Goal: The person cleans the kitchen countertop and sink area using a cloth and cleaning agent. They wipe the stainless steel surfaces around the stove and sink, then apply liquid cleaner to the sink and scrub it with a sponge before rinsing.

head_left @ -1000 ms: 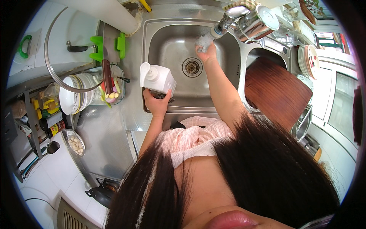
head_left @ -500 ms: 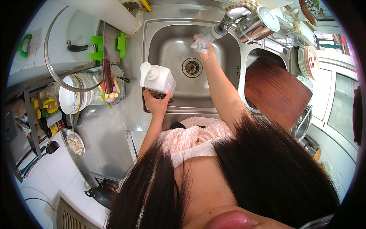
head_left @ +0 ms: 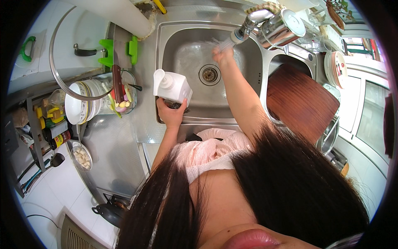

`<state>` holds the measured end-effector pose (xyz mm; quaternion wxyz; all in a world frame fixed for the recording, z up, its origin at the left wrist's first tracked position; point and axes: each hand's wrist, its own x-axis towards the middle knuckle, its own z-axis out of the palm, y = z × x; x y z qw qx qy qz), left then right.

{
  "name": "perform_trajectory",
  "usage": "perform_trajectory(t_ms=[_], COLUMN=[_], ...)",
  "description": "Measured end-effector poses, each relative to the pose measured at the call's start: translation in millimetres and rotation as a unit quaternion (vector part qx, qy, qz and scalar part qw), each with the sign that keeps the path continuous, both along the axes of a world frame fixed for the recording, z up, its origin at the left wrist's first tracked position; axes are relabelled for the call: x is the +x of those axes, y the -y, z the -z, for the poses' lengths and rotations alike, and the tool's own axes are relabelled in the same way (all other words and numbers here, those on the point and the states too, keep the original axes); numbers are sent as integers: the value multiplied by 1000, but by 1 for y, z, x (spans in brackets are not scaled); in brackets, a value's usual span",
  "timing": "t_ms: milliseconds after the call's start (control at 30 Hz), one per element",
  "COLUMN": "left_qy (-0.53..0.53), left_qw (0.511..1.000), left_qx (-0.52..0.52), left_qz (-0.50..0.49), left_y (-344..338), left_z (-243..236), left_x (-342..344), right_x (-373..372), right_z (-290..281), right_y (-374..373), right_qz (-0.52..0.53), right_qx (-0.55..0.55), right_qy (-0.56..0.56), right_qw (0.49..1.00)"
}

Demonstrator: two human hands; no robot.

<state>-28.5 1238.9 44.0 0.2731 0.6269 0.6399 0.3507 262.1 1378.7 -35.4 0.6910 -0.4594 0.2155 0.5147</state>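
A white pump bottle (head_left: 179, 89) stands tilted in view at the left front corner of the sink (head_left: 190, 93). My left hand (head_left: 171, 115) is closed around its near, lower part, thumb on the right side. Something dark and mesh-like (head_left: 175, 105) shows between the thumb and fingers; I cannot make out what it is. Under the faucet (head_left: 239, 35), my right hand (head_left: 224, 54) is in the running water. Spray and blur cover its fingers, and no object shows in it. The drain (head_left: 209, 75) lies just below that hand.
At the right, a brown cutting board (head_left: 300, 101) covers part of a second basin. A metal canister (head_left: 278, 32) is beside the faucet. Stacked bowls (head_left: 78, 101), a knife (head_left: 117, 83) in a green holder and a bowl of pale cubes (head_left: 82, 158) are at the left.
My right hand has shifted slightly under the stream, and the splash over its fingers has shrunk and changed shape. My left hand and the pump bottle have stayed in place.
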Motion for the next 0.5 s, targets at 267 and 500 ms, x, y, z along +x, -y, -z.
perform_trajectory(t_ms=[267, 500], left_qy=[-34, -32], left_qw=[999, 999], left_qx=[-7, -16], left_qz=[-2, -2], left_y=[0, -1], left_z=[-5, -7], left_x=[2, 3], right_x=[7, 5], right_z=[-5, 9], right_y=[3, 24], right_qz=[162, 93], right_qx=[233, 243], right_qy=[-237, -203], right_qw=[929, 944])
